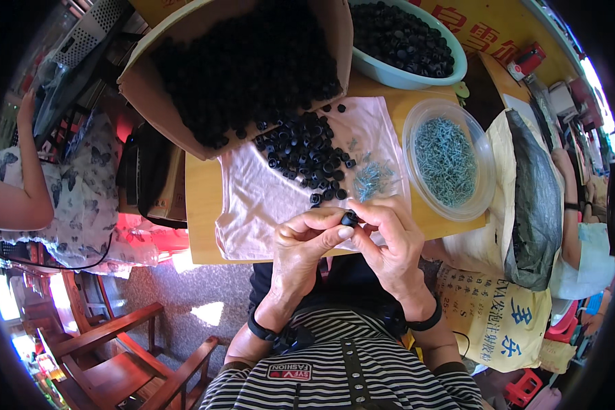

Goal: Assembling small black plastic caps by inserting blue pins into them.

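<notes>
A black-and-white striped top (321,389) bears a studded dark placket (352,376) and small rectangular patch (290,371), worn with two black wristbands (260,329).

Wooden chair (121,380), yellow sack (502,321), perhaps a red stool (524,387)

Free cloth (247,198) left of black pile (302,145)

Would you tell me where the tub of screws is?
In the head view, the tub sits at right on the table, beside the pink cloth, in front of the basin.
</notes>
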### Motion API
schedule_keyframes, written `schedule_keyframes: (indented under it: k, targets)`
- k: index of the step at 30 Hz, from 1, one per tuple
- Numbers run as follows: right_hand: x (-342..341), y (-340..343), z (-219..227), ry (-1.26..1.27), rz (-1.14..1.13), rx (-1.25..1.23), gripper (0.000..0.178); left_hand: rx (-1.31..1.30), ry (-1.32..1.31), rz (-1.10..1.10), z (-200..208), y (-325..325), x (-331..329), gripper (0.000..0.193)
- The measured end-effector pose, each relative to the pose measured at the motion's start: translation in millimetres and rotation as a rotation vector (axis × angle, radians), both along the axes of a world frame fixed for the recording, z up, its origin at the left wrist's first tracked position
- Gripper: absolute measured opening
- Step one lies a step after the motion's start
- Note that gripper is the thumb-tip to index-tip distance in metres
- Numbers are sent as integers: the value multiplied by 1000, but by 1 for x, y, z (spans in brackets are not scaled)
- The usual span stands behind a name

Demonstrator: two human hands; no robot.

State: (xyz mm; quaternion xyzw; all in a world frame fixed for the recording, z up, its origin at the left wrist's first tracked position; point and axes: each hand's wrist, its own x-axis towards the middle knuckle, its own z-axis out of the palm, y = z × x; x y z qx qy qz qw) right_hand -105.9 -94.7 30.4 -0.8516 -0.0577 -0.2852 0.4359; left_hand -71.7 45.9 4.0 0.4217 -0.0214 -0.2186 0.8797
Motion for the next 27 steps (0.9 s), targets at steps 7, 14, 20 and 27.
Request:
schedule_keyframes:
  k: [7, 14, 20, 27]
  targets:
    - [-1, -6, 7, 3, 15, -28, 36, -55, 51, -30, -3, -6, 2, 18]
    - [5, -10, 21, 39, 5, -98, 31, -85, 50, -74, -6, -12, 14, 18]
    - [32, -29, 39, 380, 125, -137, 22, 131, -89, -71, -4, -7, 32, 18]
    - [157, -127, 55, 208, -358, -273, 17, 466, -366, 204, -13, 26, 52, 15]
